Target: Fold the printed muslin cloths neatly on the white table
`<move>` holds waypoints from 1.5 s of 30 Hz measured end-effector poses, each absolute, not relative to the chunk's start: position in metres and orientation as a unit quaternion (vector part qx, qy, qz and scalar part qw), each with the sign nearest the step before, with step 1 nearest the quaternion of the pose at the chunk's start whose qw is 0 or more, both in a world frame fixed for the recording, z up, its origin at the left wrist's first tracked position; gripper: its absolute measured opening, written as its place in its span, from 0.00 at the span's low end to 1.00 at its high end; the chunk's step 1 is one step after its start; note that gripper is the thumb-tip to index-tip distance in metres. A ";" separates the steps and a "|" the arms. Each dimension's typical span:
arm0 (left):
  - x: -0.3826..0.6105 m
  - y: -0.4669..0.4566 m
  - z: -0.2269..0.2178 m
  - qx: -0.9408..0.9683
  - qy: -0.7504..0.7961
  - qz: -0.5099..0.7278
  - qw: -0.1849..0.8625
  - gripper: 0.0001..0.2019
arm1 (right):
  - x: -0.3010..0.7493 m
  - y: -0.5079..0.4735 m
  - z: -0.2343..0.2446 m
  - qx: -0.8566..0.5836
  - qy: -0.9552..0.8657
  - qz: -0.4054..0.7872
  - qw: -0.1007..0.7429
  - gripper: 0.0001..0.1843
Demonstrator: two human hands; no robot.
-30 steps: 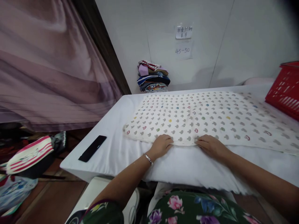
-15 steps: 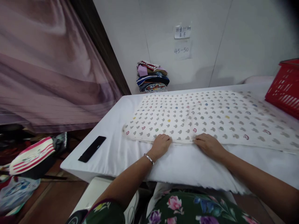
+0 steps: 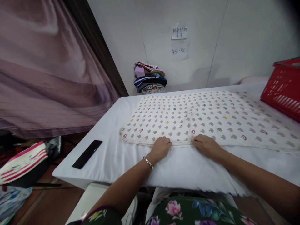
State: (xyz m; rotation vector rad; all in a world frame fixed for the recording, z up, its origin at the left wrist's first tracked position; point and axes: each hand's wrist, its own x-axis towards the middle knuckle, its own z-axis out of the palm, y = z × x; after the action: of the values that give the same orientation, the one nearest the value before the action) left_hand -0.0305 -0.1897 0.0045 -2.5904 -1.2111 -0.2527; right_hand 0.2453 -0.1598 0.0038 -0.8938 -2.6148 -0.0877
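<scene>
A cream cloth printed with small grey and coloured shapes (image 3: 201, 115) lies spread flat on the white-covered table (image 3: 112, 156). My left hand (image 3: 161, 147), with a bracelet at the wrist, rests on the cloth's near edge with its fingers curled over the hem. My right hand (image 3: 206, 144) lies a little to the right on the same edge, fingers bent and pressed onto the hem. Both hands sit close together near the middle of that edge.
A black phone (image 3: 87, 149) lies near the table's left corner. A stack of folded clothes (image 3: 150, 77) stands against the back wall under two paper notes (image 3: 179, 32). A red plastic basket (image 3: 282, 89) is at the far right. A mauve curtain (image 3: 47, 68) hangs at left, bags below.
The view has drifted slightly so everything sits a little further left. Both hands stay on the cloth's near edge, hardly moved.
</scene>
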 end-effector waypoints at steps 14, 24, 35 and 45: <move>-0.029 -0.200 0.018 -0.906 -0.412 -0.052 0.081 0.07 | 0.254 -0.159 0.011 -0.343 -0.921 0.145 0.115 0.20; -0.021 -0.196 0.023 -0.900 -0.427 -0.033 0.081 0.08 | 0.255 -0.170 0.027 -0.332 -0.926 0.123 0.134 0.13; -0.017 -0.206 0.015 -0.892 -0.445 -0.058 0.050 0.08 | 0.260 -0.192 0.007 -0.296 -0.943 0.060 0.138 0.15; -0.013 -0.204 0.011 -0.885 -0.458 -0.082 -0.004 0.08 | 0.253 -0.194 0.001 -0.327 -0.928 0.100 0.151 0.12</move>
State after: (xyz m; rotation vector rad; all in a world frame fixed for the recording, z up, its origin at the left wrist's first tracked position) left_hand -0.0129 -0.2043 0.0110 -2.7883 -1.4424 -0.2587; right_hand 0.2531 -0.1936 0.0006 -0.9389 -2.6634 0.2857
